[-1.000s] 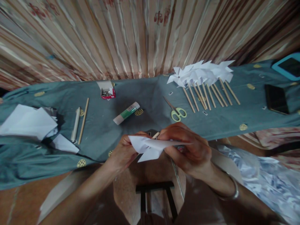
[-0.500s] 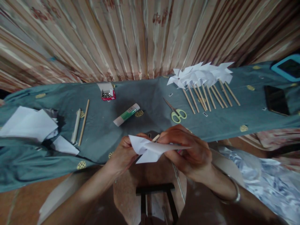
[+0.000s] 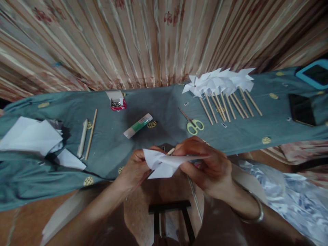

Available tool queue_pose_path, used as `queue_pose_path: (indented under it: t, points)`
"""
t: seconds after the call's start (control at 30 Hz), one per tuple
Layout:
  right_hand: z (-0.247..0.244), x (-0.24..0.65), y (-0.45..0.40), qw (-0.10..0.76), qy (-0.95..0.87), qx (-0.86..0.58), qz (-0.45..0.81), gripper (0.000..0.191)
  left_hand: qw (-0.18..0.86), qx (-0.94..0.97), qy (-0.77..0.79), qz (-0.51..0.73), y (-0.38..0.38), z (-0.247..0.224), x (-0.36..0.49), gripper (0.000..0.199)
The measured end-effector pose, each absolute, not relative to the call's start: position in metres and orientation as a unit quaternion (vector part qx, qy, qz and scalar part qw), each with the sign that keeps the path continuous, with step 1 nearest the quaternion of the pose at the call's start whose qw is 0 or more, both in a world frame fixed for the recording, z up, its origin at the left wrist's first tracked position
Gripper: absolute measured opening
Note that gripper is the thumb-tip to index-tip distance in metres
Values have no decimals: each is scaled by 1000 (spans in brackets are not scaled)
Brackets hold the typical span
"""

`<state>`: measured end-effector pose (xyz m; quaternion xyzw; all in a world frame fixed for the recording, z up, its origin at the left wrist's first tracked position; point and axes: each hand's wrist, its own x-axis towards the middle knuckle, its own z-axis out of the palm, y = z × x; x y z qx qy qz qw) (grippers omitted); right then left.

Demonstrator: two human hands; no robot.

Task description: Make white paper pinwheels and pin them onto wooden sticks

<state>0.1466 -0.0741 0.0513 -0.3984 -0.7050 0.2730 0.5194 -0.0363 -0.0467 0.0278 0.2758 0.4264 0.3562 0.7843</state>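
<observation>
Between my two hands, over the near edge of the table, is a white paper pinwheel [image 3: 164, 165]. My left hand [image 3: 135, 169] is closed on its left side, with the fingertips partly behind the paper. My right hand [image 3: 205, 167] grips it from the right, thumb below and fingers above. The tip of a wooden stick [image 3: 170, 151] pokes up behind the paper near my right fingertips; most of the stick is hidden. Beyond my hands lie green-handled scissors [image 3: 194, 126] and a green and white glue stick [image 3: 138, 125].
Several finished pinwheels [image 3: 220, 82] on sticks lie in a row at the back right. A small red box [image 3: 118, 103] of metal pins stands back left. White paper sheets [image 3: 30, 136], a wooden stick [image 3: 91, 134] and a pale rod [image 3: 82, 138] lie left. A phone [image 3: 302, 109] rests right.
The pinwheel has turned and tilted very slightly between my hands, its left tip shifting a little to the right. Both hands keep their hold, and the things on the table stay put.
</observation>
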Motion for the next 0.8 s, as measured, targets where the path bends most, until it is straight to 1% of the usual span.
queue_pose_path:
  t: [0.1,0.2,0.3,0.43,0.5,0.63,0.8]
  points:
    - [43,145,-73,526,-634,-446,350,13,783,246,449,354,-49,24,-36,38]
    - [28,142,-66,534,-546,-466,447,11,783,240,455,350,-49,18,-36,34]
    - [14,139,-53,540,-462,-446,544,14,771,259,461,355,-47,12,-36,28]
    - [5,135,-37,515,-372,-441,634,29,751,263,480,370,-43,8,-33,21]
    - [1,134,-31,508,-344,-443,653,35,742,257,492,376,-42,8,-31,22]
    - [-5,134,-24,502,-336,-452,656,32,728,256,495,400,-42,11,-28,24]
    - [-10,132,-21,507,-326,-433,670,36,709,230,512,427,-52,13,-25,24]
